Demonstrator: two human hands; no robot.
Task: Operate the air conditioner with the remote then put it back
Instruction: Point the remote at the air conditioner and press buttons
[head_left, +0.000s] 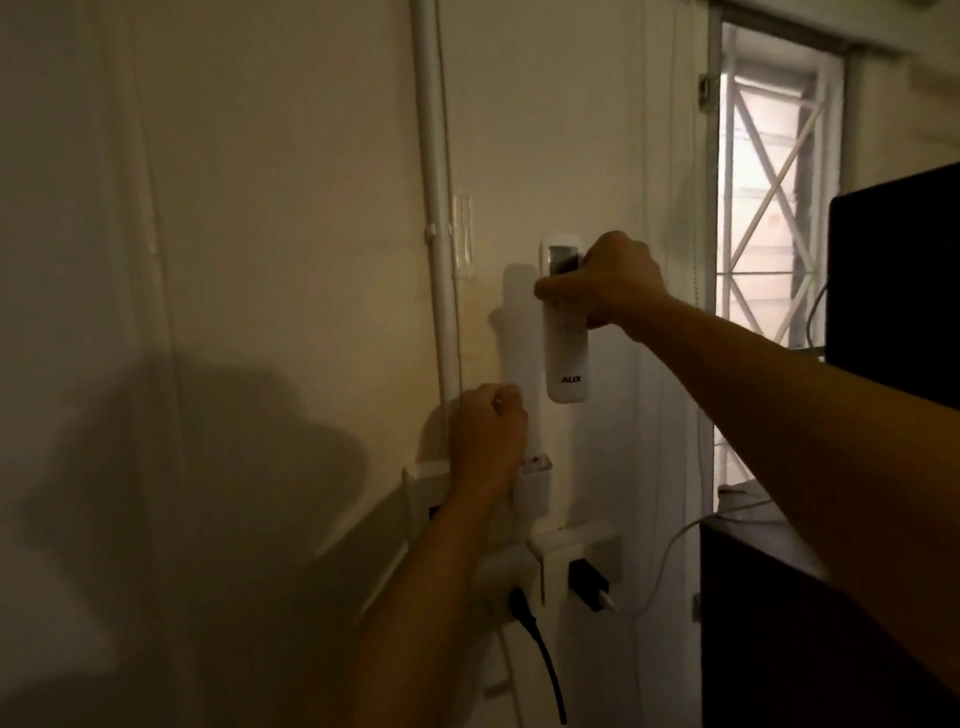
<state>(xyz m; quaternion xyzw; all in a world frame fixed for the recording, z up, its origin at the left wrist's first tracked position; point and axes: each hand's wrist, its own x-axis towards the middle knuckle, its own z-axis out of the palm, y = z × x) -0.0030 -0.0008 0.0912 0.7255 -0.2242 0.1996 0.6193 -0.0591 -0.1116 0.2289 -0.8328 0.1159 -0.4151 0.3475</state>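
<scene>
My right hand grips a white remote around its upper half, holding it upright in front of the wall. Its small screen shows above my fingers and a logo is printed near its lower end. Below and to the left, a white wall holder is fixed to the wall, with its open top under the remote's level. My left hand is closed in a fist against the wall just left of the holder. The air conditioner is not in view.
A white pipe runs down the wall. Below the holder are wall sockets with a black plug and cable and a white charger cord. A dark cabinet stands on the right, a barred window behind.
</scene>
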